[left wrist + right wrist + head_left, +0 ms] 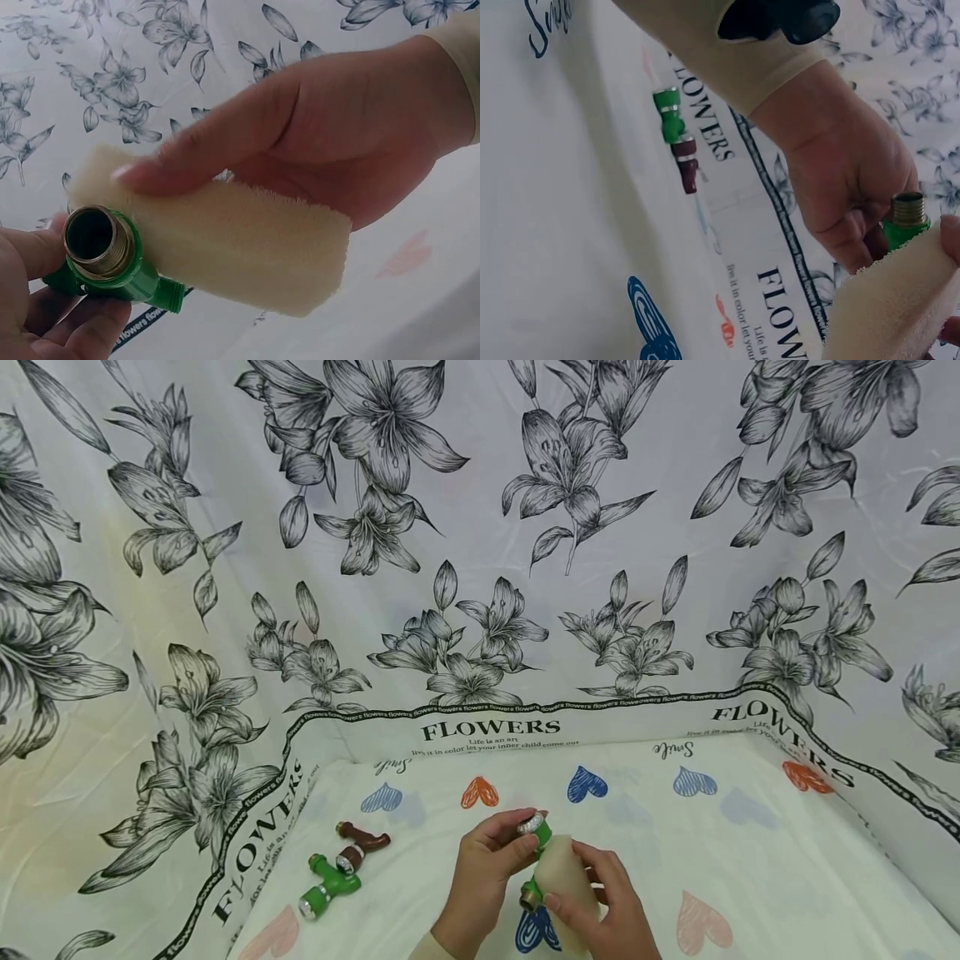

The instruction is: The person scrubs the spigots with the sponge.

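My left hand (480,870) holds a green plastic tap (136,279) by its silver-and-green knob end, with fingers and thumb around it. The tap's brass threaded mouth (90,238) faces the camera in the left wrist view. Gripped in my right hand (618,906) is a thick cream sponge (561,870) with a fuzzy edge. That sponge lies against the side of the tap and covers part of its body in the head view. In the right wrist view, the tap's threaded end (909,208) sticks up just behind the sponge.
Left of my hands, another green tap (333,883) and a dark brown tap (366,841) lie together on the white heart-printed cloth (420,860). A flower-printed curtain (480,535) rises behind and along both sides.
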A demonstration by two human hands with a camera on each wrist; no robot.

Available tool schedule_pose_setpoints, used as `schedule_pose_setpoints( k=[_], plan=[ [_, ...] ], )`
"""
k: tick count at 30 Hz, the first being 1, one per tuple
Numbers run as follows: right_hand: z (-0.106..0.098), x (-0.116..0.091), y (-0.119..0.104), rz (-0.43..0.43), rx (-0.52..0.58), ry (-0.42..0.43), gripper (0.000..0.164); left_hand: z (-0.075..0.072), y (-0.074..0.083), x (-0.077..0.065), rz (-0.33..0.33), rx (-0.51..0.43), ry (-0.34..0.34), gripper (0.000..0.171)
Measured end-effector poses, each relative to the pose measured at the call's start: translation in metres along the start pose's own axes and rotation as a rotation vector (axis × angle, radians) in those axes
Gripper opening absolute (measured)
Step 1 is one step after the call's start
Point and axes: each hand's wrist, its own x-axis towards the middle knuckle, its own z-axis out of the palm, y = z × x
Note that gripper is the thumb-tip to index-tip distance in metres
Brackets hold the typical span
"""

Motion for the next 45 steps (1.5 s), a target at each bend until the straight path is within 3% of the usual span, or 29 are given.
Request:
schedule_pose_setpoints(
  k=[7, 12, 26, 30, 36, 39, 43, 45],
  plan=[
    [0.004, -0.013, -0.009, -0.091, -0.029, -0.085, 0.065, -0.004, -0.003, 0.002, 0.027, 0.026, 0.014, 0.036],
    [0.004, -0.013, -0.009, -0.107, -0.038, -0.087, 0.064, -0.004, -0.004, 0.001, 0.029, 0.036, 0.011, 0.036],
    [0.001, -0.004, 0.008, -0.248, -0.022, 0.037, 0.061, 0.001, 0.0, -0.003, -0.001, -0.01, 0.002, 0.034],
    [-0.002, 0.003, 0.012, -0.189, -0.062, 0.054, 0.064, 0.0, 0.0, -0.004, -0.009, -0.009, -0.003, 0.033],
    [-0.01, 0.011, 0.014, 0.022, -0.093, 0.056, 0.076, -0.001, 0.0, -0.005, -0.035, 0.005, -0.013, 0.032],
    [-0.011, 0.011, 0.013, 0.083, -0.08, 0.045, 0.078, 0.0, 0.001, -0.005, -0.041, -0.004, -0.012, 0.033],
    [-0.007, 0.007, 0.009, 0.067, -0.064, 0.026, 0.074, 0.0, 0.002, -0.005, -0.039, -0.015, 0.005, 0.033],
    [-0.003, 0.003, 0.008, 0.015, -0.052, 0.018, 0.07, 0.0, 0.002, -0.005, -0.04, -0.021, 0.013, 0.033]
  ],
)
